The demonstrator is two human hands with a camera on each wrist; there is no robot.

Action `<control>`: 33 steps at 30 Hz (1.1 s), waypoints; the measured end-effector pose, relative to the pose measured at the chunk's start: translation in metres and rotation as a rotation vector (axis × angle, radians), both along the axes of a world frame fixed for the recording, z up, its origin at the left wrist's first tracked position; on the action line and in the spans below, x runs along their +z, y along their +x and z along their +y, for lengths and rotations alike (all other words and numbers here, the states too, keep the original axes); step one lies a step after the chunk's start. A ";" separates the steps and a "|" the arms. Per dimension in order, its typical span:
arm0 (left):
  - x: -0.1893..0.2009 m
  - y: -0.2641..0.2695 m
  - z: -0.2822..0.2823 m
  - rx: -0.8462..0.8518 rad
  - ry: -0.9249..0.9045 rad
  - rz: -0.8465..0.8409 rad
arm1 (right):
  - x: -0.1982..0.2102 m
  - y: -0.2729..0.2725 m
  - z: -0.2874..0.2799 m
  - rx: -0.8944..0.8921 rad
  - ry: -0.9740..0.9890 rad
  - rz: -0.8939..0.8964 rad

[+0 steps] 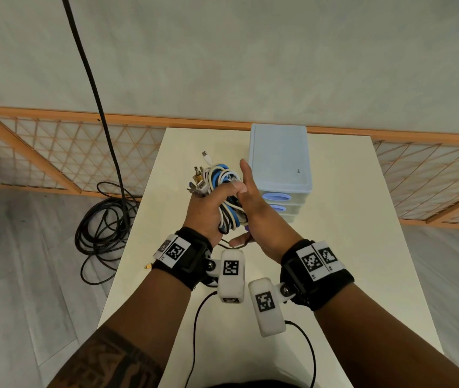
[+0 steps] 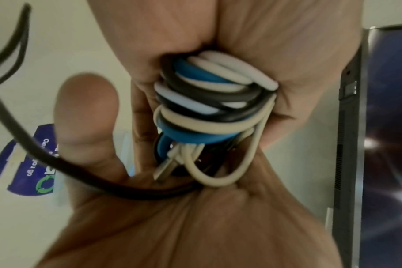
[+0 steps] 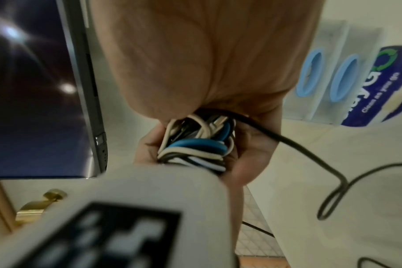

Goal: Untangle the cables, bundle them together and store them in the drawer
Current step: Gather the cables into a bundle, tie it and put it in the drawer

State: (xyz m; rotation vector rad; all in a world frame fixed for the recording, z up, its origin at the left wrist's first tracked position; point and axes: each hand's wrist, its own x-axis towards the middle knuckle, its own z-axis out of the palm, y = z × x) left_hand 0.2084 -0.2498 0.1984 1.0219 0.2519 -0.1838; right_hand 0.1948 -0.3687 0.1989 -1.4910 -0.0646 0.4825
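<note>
A bundle of coiled white, blue and black cables (image 1: 219,175) is held above the white table, plugs sticking out at its top left. My left hand (image 1: 211,203) grips the bundle (image 2: 209,101) in its fist. My right hand (image 1: 253,203) lies flat against the bundle's right side (image 3: 195,146), fingers straight and pointing away, thumb spread toward me. A loose thin black cable (image 2: 23,137) trails out from between the two hands (image 3: 310,152). Just right of the hands stands the pale blue drawer unit (image 1: 278,163), its drawers with blue handles (image 3: 312,70) closed.
The table (image 1: 334,247) ends close on the left, where a small yellow plug (image 1: 148,266) lies by the edge. A coil of black cable (image 1: 102,219) lies on the floor there, and a thick black cable (image 1: 94,88) hangs above it. A wooden lattice screen (image 1: 54,152) runs behind.
</note>
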 end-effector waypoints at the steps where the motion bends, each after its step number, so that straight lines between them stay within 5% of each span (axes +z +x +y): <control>1: -0.001 0.000 0.001 -0.012 -0.015 0.002 | 0.001 -0.001 0.000 0.012 -0.015 0.011; 9: 0.001 0.002 0.014 -0.256 -0.112 -0.013 | 0.000 -0.006 -0.010 -0.027 0.197 0.254; 16: -0.010 0.001 0.011 -0.173 -0.158 0.125 | -0.019 -0.010 -0.006 0.027 0.220 0.306; 23: -0.003 0.013 0.028 -0.117 -0.030 0.018 | -0.029 -0.021 -0.010 0.010 0.127 0.216; 30: 0.007 0.028 0.061 0.008 -0.049 -0.039 | -0.045 -0.038 -0.032 -0.033 -0.048 0.310; 33: 0.010 0.025 0.067 -0.048 -0.014 -0.093 | -0.051 -0.034 -0.036 -0.173 0.067 0.355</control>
